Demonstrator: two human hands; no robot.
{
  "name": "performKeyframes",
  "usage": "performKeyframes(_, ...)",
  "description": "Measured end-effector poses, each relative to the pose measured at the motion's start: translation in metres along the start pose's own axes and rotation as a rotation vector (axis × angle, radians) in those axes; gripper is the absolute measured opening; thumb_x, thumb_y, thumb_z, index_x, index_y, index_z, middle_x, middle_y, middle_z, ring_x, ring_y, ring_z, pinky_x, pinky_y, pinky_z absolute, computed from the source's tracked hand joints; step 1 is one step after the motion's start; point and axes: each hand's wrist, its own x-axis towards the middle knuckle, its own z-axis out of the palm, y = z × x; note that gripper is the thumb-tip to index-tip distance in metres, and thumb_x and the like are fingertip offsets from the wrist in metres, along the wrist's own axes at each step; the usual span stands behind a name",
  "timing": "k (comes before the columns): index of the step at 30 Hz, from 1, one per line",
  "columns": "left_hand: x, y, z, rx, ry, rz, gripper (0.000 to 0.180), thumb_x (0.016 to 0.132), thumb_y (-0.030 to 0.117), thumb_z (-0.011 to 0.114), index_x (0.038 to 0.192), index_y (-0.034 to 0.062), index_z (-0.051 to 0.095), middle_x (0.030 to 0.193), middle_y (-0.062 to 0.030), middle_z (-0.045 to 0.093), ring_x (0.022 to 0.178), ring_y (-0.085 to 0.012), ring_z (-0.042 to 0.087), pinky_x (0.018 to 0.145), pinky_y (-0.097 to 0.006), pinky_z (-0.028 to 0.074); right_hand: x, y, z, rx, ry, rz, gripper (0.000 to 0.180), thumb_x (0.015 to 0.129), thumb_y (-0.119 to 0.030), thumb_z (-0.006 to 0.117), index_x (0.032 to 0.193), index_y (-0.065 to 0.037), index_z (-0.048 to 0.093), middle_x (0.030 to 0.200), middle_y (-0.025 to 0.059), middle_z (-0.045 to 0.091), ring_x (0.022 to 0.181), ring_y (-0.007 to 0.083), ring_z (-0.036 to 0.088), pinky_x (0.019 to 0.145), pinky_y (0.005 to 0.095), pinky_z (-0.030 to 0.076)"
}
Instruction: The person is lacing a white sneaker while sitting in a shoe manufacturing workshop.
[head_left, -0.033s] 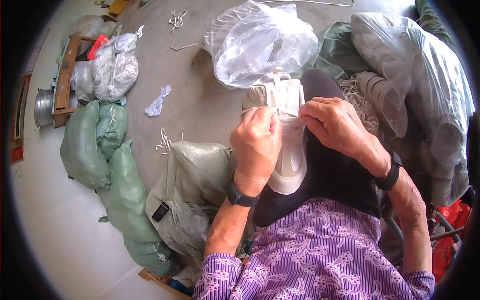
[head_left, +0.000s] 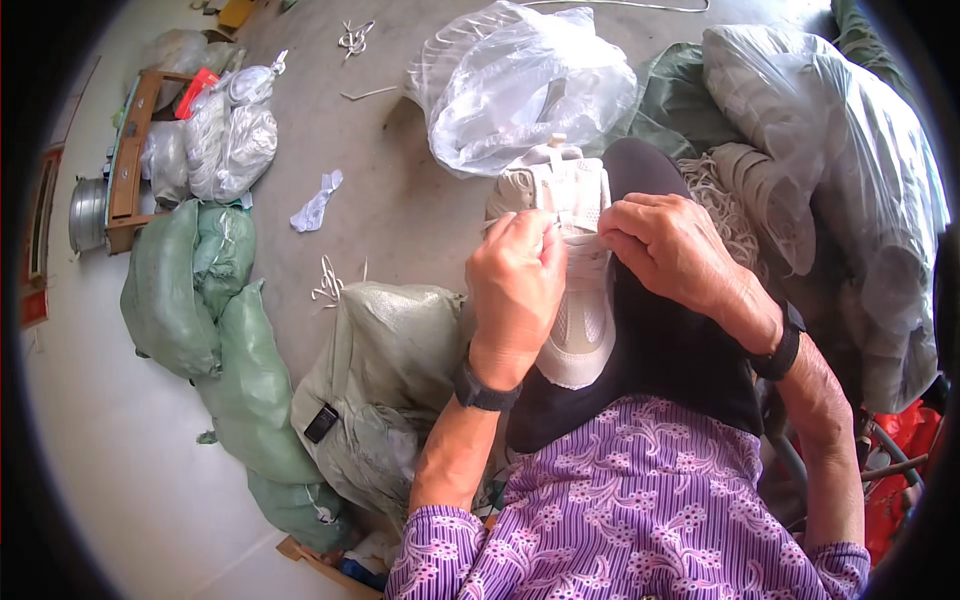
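Purple-patterned, your shirt (head_left: 620, 490) sits nearest, above dark trousers (head_left: 645, 350). On your lap lies the white shoe (head_left: 582, 335), toe toward you. Your left hand (head_left: 516, 295) is closed at the left of its lacing, your right hand (head_left: 668, 245) closed at the right, thumb and fingers drawn together; what exactly each pinches is too small to tell. Since the earlier frame, your left hand has shifted very slightly rightward; your right hand and the shoe match. To your left stands a pale sack (head_left: 390, 325); right, loose laces (head_left: 718, 205). Farther off sits a clear bag (head_left: 510, 85).
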Motion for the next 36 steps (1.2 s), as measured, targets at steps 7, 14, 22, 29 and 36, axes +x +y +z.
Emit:
performKeyframes(7, -0.008, -0.013, 0.004, -0.558, -0.161, -0.383, 0.009, 0.088, 0.009, 0.064, 0.092, 0.0008, 0.064, 0.073, 0.0023, 0.057, 0.066, -0.0037, 0.049, 0.059, -0.021, 0.042, 0.01, 0.002, 0.003, -0.007, 0.015, 0.011, 0.007, 0.082, -0.01, 0.06, 0.084, -0.003, 0.06, 0.076, 0.0125, 0.061, 0.072, 0.034, 0.061, 0.061, 0.0405, 0.048)
performKeyframes(14, -0.012, -0.017, 0.006, -0.497, -0.043, -0.326, 0.008, 0.093, 0.009, 0.059, 0.092, 0.0023, 0.056, 0.075, 0.008, 0.046, 0.065, -0.0005, 0.038, 0.056, -0.018, 0.035, 0.024, 0.0, 0.009, -0.147, -0.025, 0.047, 0.008, 0.079, -0.013, 0.056, 0.076, -0.005, 0.057, 0.075, 0.0111, 0.062, 0.073, 0.0323, 0.063, 0.059, 0.0431, 0.048)
performKeyframes(22, -0.003, -0.012, 0.008, -0.291, -0.065, -0.213, 0.008, 0.086, 0.001, 0.064, 0.094, -0.0008, 0.066, 0.082, -0.0004, 0.055, 0.068, -0.0062, 0.053, 0.063, -0.022, 0.046, 0.025, 0.004, 0.015, -0.229, 0.033, 0.02, 0.006, 0.078, -0.011, 0.057, 0.076, -0.006, 0.055, 0.073, 0.0101, 0.06, 0.073, 0.03, 0.063, 0.06, 0.0425, 0.048)
performKeyframes(29, -0.006, -0.018, 0.013, -0.34, -0.054, -0.185, 0.01, 0.086, -0.001, 0.064, 0.095, -0.0002, 0.067, 0.082, -0.0012, 0.054, 0.072, -0.0071, 0.056, 0.065, -0.023, 0.049, 0.022, 0.001, 0.011, -0.212, 0.101, -0.144, 0.008, 0.073, -0.008, 0.062, 0.076, -0.005, 0.054, 0.072, 0.0083, 0.057, 0.073, 0.0288, 0.061, 0.063, 0.0401, 0.048)
performKeyframes(36, -0.001, -0.011, 0.002, -0.282, -0.036, -0.169, 0.013, 0.087, 0.003, 0.065, 0.099, 0.001, 0.067, 0.087, -0.0019, 0.055, 0.073, -0.0077, 0.055, 0.066, -0.023, 0.048, 0.027, 0.005, 0.009, -0.318, 0.041, -0.185, 0.007, 0.075, -0.011, 0.059, 0.075, -0.005, 0.055, 0.072, 0.0081, 0.057, 0.073, 0.0284, 0.061, 0.064, 0.0402, 0.049)
